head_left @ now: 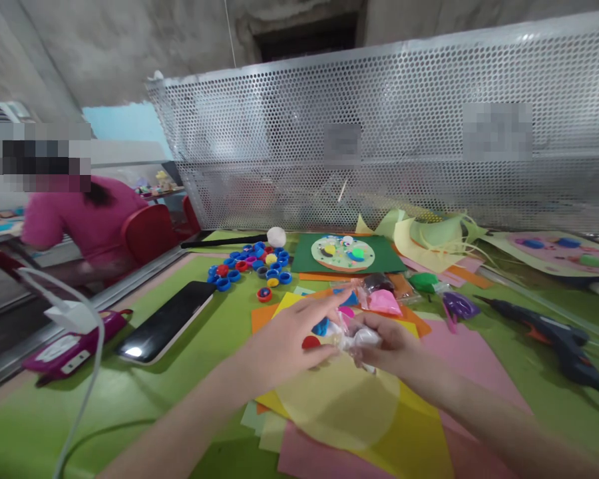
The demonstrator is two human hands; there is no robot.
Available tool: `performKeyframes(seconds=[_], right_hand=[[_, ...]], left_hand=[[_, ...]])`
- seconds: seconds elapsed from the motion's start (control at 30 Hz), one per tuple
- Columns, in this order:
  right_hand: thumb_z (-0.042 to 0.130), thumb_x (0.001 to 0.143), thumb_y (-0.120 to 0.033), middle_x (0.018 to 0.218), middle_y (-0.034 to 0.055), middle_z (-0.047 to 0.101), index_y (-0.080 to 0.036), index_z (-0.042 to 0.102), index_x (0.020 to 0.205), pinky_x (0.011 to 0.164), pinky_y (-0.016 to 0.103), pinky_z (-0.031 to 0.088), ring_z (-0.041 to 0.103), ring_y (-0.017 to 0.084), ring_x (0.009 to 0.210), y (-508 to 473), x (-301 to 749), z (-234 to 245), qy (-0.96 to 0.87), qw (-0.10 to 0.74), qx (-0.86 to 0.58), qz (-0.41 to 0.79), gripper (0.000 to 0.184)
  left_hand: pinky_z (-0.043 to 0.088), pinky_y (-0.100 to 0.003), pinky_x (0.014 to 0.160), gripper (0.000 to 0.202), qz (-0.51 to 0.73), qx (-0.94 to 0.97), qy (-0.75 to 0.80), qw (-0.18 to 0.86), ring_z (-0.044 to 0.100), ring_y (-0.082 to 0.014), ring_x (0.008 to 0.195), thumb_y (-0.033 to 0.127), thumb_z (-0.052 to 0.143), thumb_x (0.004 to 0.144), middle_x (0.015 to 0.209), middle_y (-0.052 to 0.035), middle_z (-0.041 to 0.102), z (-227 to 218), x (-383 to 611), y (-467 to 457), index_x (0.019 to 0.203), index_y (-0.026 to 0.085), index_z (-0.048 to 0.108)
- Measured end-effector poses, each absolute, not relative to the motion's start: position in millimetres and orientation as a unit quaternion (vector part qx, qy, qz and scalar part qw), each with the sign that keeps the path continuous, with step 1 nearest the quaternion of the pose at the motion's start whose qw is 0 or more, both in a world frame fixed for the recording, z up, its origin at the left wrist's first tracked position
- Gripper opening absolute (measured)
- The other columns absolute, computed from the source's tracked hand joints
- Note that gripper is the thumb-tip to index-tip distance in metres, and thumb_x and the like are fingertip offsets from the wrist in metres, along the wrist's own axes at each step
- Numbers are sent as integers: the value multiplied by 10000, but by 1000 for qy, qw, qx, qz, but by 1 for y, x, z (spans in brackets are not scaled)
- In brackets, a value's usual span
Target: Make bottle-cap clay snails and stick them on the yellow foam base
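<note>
Perforated metal screen runs along the far edge of the green bench. Beyond the bench's left edge a person in a pink top sits on a red chair, well apart from the work.

Loose paper covers mid-bench: a pink sheet, a yellow sheet and a translucent yellow circle lying on top, right under the wrists. Further back a dark green sheet carries a round decorated disc.

On the left a black phone lies flat. A pink device with a white cable sits near the bench edge. On the right lies a dark glue gun.

A cluster of blue and red bottle caps sits left of the green sheet. A white ball on a black stick lies behind it.

Left hand and right hand meet over the paper, both pinching a small clear packet with white stuff inside, held just above the yellow sheet. Right hand's fingers curl round it. Left hand's thumb and fingers grip its left end, index stretched forward. The left hand partly hides a red cap beneath it. A pink packet lies just behind the hands.
</note>
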State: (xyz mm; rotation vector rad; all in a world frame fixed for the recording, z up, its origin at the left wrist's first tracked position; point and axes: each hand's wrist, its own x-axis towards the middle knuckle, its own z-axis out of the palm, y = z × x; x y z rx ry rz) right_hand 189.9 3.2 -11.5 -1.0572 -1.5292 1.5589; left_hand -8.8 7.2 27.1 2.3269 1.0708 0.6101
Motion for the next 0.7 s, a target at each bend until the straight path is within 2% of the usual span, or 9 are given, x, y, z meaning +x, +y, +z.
performKeyframes(seconds=[0.13,0.27,0.4,0.53,0.6,0.7], right_hand=[[702,638,-444,626,-43,506,-185,495,829,530,214,355,470,92,566,4,188,-15,-582,352,-397,617,382],[714,626,-484,603,-43,501,-176,508,798,525,220,349,454,92,550,5,188,-15,-572,357,-388,628,408],[742,584,-496,603,-44,497,-174,512,790,498,216,335,451,87,526,5,188,-17,-557,356,-387,643,446],[782,543,-445,634,-38,518,-173,532,812,497,211,335,460,82,524,6,187,-22,-545,350,-393,653,457],[792,524,-435,643,-32,530,-170,544,798,512,218,349,462,83,527,6,185,-23,-541,352,-393,655,454],[797,512,-432,625,-32,528,-168,542,753,514,222,352,452,82,519,5,184,-22,-535,356,-393,657,439]], left_hand=[[460,-347,881,693,216,860,390,249,534,-194,1061,222,573,802,1145,-2,594,25,-7,8,1367,419,223],[451,-309,893,755,242,866,354,256,576,-152,981,169,577,802,1022,29,648,24,-4,6,1386,396,157],[458,-313,880,725,257,870,354,229,601,-152,901,167,584,800,933,29,678,21,-1,6,1387,352,200],[483,-306,815,662,243,882,350,201,601,-166,848,162,559,809,801,19,673,15,2,5,1377,323,259],[484,-305,793,701,233,884,352,200,597,-170,827,137,561,796,758,27,663,12,4,4,1384,331,234],[477,-299,778,801,240,867,364,242,597,-164,816,80,552,773,791,28,665,10,7,0,1404,343,135]])
